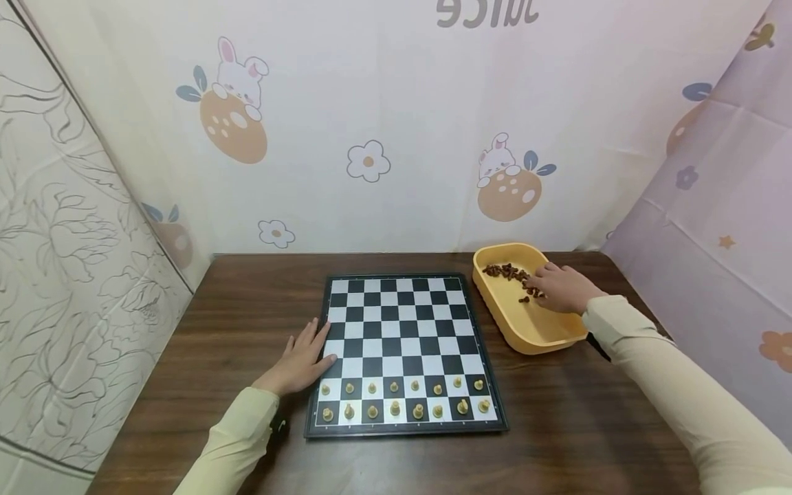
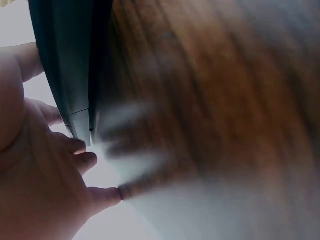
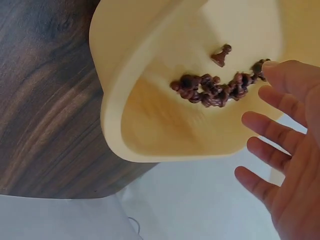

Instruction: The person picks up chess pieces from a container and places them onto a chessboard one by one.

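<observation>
A black-and-white chessboard point(image 1: 396, 330) lies on the table, with several cream chess pieces point(image 1: 394, 408) standing in two rows along its near side. My left hand point(image 1: 300, 361) rests at the board's left edge, fingers extended and thumb over the rim. In the left wrist view, its fingertips point(image 2: 105, 197) show beside the dark side of the board. My right hand point(image 1: 564, 289) reaches into a yellow tray point(image 1: 516, 326), over brown chess pieces point(image 1: 507, 271) heaped inside. The right wrist view has its fingers point(image 3: 270, 127) spread and loosely bent, the thumb close to the pile; no piece is visibly held.
The tray stands right of the board on the dark wooden table point(image 1: 260, 295). One brown piece point(image 3: 221, 55) lies apart from the pile. A printed curtain point(image 1: 371, 103) hangs behind the table's back edge, and a patterned panel point(image 1: 74, 227) rises on the left.
</observation>
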`<state>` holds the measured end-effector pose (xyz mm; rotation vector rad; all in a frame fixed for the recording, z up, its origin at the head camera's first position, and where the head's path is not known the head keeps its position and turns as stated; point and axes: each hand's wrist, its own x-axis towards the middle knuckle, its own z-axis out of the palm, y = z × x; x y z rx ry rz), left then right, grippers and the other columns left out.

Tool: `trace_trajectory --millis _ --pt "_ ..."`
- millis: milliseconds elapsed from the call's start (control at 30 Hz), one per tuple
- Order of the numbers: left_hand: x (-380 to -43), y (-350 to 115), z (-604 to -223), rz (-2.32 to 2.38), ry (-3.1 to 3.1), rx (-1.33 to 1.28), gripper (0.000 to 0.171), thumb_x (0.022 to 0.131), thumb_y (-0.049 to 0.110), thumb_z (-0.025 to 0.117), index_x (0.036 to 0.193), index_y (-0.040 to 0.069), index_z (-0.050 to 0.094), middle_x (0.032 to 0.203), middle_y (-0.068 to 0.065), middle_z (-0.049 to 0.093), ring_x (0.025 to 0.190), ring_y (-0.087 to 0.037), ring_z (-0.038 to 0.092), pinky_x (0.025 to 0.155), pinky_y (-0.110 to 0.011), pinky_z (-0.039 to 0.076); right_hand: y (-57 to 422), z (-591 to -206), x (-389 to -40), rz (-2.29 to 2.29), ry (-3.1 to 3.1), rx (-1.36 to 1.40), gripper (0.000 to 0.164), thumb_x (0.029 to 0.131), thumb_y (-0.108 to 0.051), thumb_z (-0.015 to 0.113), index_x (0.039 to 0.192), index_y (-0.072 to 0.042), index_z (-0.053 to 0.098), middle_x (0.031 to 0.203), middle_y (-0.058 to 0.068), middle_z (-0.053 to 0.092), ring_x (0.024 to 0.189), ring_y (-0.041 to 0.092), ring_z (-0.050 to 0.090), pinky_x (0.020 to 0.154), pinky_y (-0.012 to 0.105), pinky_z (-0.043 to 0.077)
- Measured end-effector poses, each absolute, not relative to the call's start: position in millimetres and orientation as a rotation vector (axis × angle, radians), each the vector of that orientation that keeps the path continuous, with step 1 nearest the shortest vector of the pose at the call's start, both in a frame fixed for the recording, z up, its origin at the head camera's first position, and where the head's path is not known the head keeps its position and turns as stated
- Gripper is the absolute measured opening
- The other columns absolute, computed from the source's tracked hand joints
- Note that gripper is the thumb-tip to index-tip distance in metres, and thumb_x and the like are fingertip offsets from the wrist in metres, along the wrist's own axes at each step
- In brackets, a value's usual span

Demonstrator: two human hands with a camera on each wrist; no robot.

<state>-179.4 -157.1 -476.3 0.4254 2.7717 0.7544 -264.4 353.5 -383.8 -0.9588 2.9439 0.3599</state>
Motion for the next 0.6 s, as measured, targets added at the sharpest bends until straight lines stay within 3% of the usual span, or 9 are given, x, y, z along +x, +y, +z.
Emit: trace_trajectory --millis 333,600 --pt "-178.3 -158.4 -476.9 0.773 2.747 0.427 0.072 0.097 0.039 0.049 0.152 0.004 0.018 0.156 -0.023 0.009 0.143 -0.04 0.008 0.109 -0.063 0.0 352.4 -401.5 -280.0 0.323 2.929 -1.086 0.014 0.078 -0.005 0.075 0.091 -0.01 0.07 0.083 0.002 0.06 0.077 0.022 0.05 0.064 0.039 0.044" --pt "-178.3 -159.2 -477.3 0.806 2.747 0.461 0.073 0.097 0.041 0.049 0.152 0.003 0.018 0.156 -0.024 0.01 0.142 -0.041 0.01 0.109 -0.064 0.0 348.5 -419.5 -290.5 0.563 2.941 -1.308 0.014 0.077 -0.017 0.079 0.074 -0.015 0.065 0.071 0.0 0.053 0.071 0.022 0.047 0.057 0.036 0.039"
